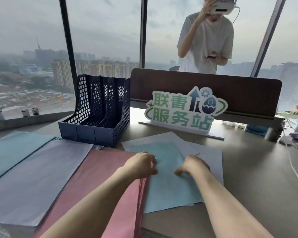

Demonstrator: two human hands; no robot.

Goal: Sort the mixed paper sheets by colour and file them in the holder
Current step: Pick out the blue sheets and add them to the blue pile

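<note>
Sign (182, 109) reads "联青服务站"; hands on blue sheet (169, 179).

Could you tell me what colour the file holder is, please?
Dark navy blue file holder, clearest in the head view.

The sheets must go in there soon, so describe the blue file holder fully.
The file holder is dark blue, plastic by its look, with perforated grid walls and three upright slots. All slots look empty. It stands upright on the desk, left of the sign, behind the sorted stacks. Neither hand touches it.
</note>
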